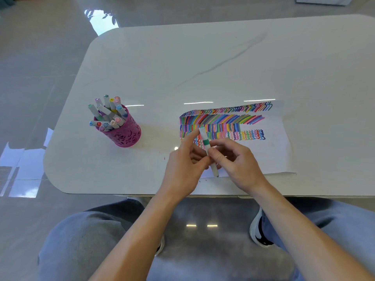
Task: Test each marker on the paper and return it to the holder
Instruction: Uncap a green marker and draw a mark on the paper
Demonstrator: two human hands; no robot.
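Your grey trouser legs (81,240) filled the bottom of the view, with a white and black shoe (258,230) showing between them, and both bare forearms reached forward over the near edge of the white, rounded, marble-patterned table (203,63). On it lay the white sheet of paper (274,151), covered in rows of coloured test strokes, its near left corner hidden beneath your hands. Well apart from it to the left stood the pink perforated metal holder (126,132), packed with grey capped markers (107,112) leaning at all angles.

Your left hand (182,165) and right hand (237,161) met above the paper's near edge, and between them stood the white plastic marker with a green band (206,141), tilted, its upper end leaning away from you and its dark tip pointing down at the paper. You pinched its barrel with your right thumb and forefinger just below the band; your left thumb and curled fingers held it from the other side, the forefinger stretched up beside its top end. Your fingers hid the middle of the barrel. Whether the tip touched the sheet could not be made out, nor whether the top end carried a cap.
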